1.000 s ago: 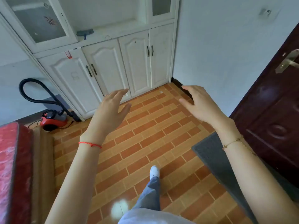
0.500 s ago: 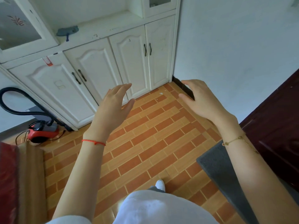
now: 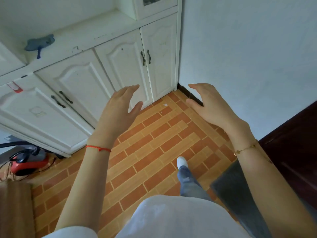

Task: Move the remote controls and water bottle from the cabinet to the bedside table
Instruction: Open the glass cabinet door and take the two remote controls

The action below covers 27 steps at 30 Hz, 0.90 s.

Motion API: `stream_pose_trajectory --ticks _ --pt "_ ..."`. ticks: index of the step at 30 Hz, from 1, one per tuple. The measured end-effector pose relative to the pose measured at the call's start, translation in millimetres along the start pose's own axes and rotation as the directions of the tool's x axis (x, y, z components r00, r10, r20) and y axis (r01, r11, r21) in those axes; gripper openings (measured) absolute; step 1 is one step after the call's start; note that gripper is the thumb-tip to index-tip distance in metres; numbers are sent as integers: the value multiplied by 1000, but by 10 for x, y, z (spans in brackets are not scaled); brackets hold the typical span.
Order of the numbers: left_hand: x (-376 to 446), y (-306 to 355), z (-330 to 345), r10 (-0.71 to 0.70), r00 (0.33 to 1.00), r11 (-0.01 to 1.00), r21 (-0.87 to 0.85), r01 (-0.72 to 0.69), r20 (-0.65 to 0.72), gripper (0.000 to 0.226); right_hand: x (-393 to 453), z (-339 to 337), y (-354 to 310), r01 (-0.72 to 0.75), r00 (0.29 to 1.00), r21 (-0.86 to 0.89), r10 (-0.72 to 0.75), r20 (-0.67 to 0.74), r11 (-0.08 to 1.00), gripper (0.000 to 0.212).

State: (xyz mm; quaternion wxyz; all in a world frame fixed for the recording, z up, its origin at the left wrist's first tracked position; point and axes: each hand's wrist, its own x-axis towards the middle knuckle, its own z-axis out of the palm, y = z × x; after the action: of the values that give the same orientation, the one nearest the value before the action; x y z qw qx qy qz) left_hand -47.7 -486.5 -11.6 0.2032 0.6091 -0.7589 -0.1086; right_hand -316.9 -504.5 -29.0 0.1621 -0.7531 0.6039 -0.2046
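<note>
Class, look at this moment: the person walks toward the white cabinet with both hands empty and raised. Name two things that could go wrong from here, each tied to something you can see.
1. The red vacuum cleaner and its cord lie on the floor by the cabinet; a step that way might catch a foot.
2. No remote or bottle shows; the lower doors are shut, so the left hand and right hand may open the wrong one.

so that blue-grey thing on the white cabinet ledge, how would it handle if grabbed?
Hard to identify: the blue-grey object is blurred. It lies flat on the white cabinet ledge, so it probably won't roll. A thin blue stem points off it toward the edge, so it may pivot if pushed. It looks small, likely light.
</note>
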Motion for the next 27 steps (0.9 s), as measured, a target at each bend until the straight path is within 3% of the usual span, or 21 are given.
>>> stream_pose_trajectory --ticks 11,20,27 --pt "2030 -85 312 -77 995 997 -27 75 -61 52 2216 -306 772 115 993 16 -116 19 993 52" --pt "2972 -441 299 -204 971 979 -30 202 -125 51 3627 -288 874 207 976 52 -210 59 977 52" --pt "3677 -866 338 -224 965 974 -36 221 -132 52 4497 -21 859 242 968 55 -245 50 969 51"
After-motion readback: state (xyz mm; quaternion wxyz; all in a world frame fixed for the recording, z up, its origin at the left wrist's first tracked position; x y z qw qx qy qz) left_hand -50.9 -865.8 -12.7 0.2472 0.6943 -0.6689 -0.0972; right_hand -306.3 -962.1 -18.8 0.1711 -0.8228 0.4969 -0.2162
